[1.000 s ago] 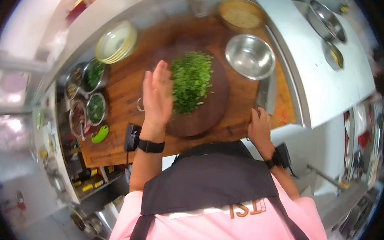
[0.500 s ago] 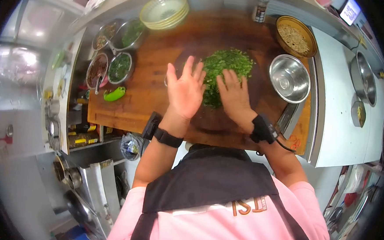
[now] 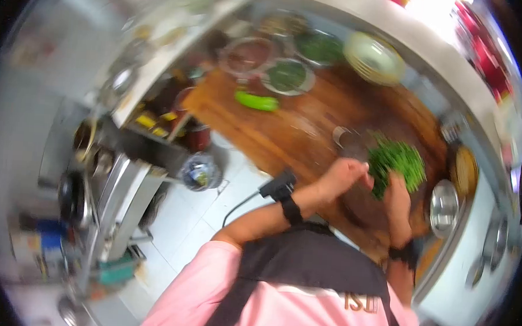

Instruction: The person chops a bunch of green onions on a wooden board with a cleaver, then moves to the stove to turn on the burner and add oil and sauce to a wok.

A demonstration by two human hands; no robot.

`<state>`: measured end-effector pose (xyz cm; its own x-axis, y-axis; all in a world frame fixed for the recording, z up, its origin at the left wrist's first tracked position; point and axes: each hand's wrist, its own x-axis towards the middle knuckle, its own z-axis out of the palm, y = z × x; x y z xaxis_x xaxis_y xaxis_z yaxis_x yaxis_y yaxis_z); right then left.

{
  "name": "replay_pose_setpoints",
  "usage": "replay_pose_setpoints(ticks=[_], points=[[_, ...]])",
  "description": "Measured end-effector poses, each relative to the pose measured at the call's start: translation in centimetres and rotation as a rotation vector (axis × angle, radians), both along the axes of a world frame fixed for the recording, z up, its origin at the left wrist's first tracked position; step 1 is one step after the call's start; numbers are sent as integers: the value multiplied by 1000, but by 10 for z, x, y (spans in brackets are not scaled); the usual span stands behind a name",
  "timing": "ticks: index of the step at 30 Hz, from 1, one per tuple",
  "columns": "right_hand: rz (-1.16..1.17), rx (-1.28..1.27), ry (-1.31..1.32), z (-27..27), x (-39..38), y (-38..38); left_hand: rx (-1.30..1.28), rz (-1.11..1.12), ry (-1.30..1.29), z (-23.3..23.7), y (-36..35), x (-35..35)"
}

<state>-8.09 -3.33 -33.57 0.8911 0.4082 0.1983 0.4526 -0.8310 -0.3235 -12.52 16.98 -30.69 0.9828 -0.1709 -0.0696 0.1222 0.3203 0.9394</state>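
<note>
Chopped greens (image 3: 405, 163) lie in a heap on a round dark board (image 3: 360, 205), which rests on the wooden counter. Close to the left edge of the heap is my left hand (image 3: 348, 177), its fingers curled together; motion blur hides whether anything is between them. My right hand (image 3: 397, 198) touches the near side of the heap with its fingers down, and their tips are too blurred to make out. A small round pale item (image 3: 340, 135) sits at the board's far left edge.
A green pepper (image 3: 256, 100) lies on the wooden counter (image 3: 298, 147). Behind it are bowls of greens (image 3: 287, 76) and dark red food (image 3: 247, 56). Stacked bowls (image 3: 375, 57) stand at the back, a steel bowl (image 3: 444, 208) at the right. A lined bin (image 3: 200, 172) is below left.
The view has turned, so the counter appears tilted and further right. My left hand has gone from open, palm up, to curled fingers. My right hand has moved to the heap's near edge.
</note>
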Motion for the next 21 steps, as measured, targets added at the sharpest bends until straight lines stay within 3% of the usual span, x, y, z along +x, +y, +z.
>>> replay_pose_setpoints(ticks=[1, 2, 3, 4, 5, 7, 8, 9, 11, 13, 14, 16, 17, 19, 20, 21], points=[[83, 10, 219, -14, 10, -7, 30, 60, 91, 2, 20, -15], [194, 126, 155, -19, 10, -5, -216, 110, 160, -17, 36, -30], [178, 182, 171, -11, 2, 10, -187, 205, 45, -27, 52, -47], [146, 222, 237, -17, -2, 13, -115, 243, 196, -29, 76, -68], [142, 261, 270, -11, -13, 26, 7, 315, 114, -49, 94, -85], [114, 215, 290, -10, -30, 64, 14, 423, 118, -84, 131, -119], [157, 211, 282, -8, -38, 93, 289, 557, -137, -108, 145, -133], [173, 315, 434, -8, -48, 122, 569, 682, -382, -126, 155, -145], [221, 391, 595, 1, -71, 175, 717, 759, -288, -137, 181, -184], [287, 596, 966, 16, -84, 227, 29, 478, 272, -133, 202, -213], [321, 578, 961, 9, -81, 242, 22, 511, 257, -128, 211, -224], [725, 225, 422, -18, -71, 280, -101, 745, 501, -103, 229, -244], [757, 216, 407, -27, -71, 304, -112, 774, 481, -117, 237, -253], [838, 399, 489, -27, -86, 345, -116, 1109, 480, -143, 247, -273], [1094, 66, 329, -13, -81, 367, -172, 1144, 495, -146, 256, -289], [1114, 41, 336, -13, -86, 384, -238, 1176, 514, -129, 264, -308]])
